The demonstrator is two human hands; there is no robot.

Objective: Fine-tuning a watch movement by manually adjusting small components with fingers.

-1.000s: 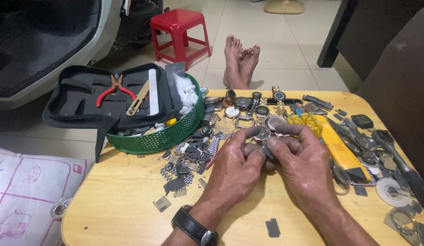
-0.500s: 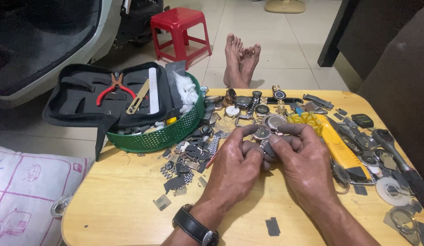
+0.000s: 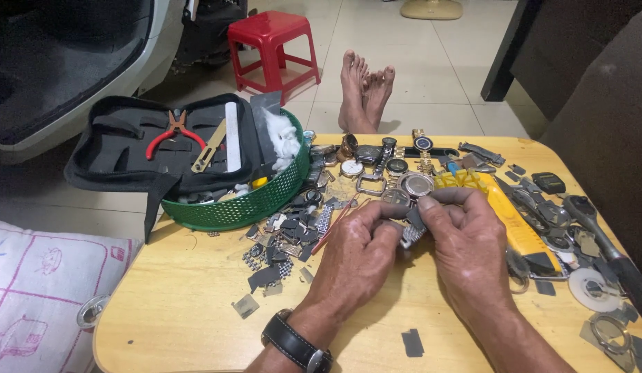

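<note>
Both hands are up over the middle of the table (image 3: 197, 304), knuckles to the camera, fingers curled in toward each other. The left hand (image 3: 355, 252) has a black-strapped wristwatch (image 3: 297, 342) on its wrist and its fingertips pinch the near side of a silver watch (image 3: 412, 200). The right hand (image 3: 466, 242) pinches the same watch from the other side, thumb and forefinger closed on the band just under the round case. So the watch sits between both hands, lifted just off the tabletop, near the yellow tool (image 3: 511, 224).

Counts: two hands, one green basket (image 3: 245, 204), one open black tool case (image 3: 138, 148) with one pair of red pliers (image 3: 170, 132), one red stool (image 3: 273, 45), two bare feet (image 3: 364, 90) past the far edge. Loose watches and strap bits are too many and jumbled to count.

Compared with half a second ago, basically nothing has moved, same grip, same spot.
</note>
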